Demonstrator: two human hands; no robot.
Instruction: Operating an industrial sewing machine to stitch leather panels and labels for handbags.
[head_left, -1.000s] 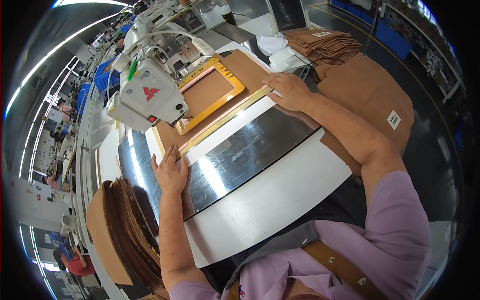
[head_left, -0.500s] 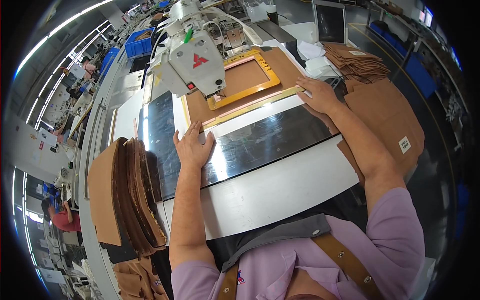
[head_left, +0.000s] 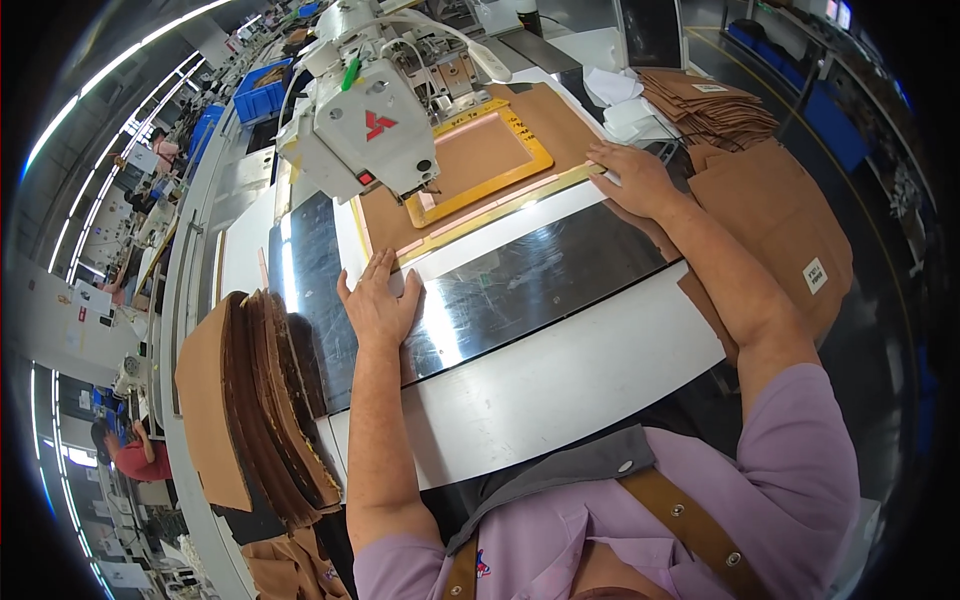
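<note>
Under a white industrial sewing machine (head_left: 360, 120) lies a brown flat piece (head_left: 555, 120) on a white board, with a yellow rectangular frame (head_left: 532, 140) on top. A pale yellow strip (head_left: 490, 215) runs along the near edge. My left hand (head_left: 382, 300) rests open at that edge's left end, fingertips touching it, thumb apart on the shiny metal plate (head_left: 520, 270). My right hand (head_left: 632, 175) lies open at the right end, fingers on the edge, over part of it.
Dark-edged brown pieces (head_left: 220, 400) stack at my left; more piles lie at right (head_left: 760, 230) and back right (head_left: 705, 100). A white panel (head_left: 560, 375) borders the plate in front. Behind left are a blue crate (head_left: 258, 95) and a co-worker in red (head_left: 140, 460).
The camera's view has turned, so the machine and table sit higher and further right in the picture. Both my hands stay at the same edge, with little movement relative to it.
</note>
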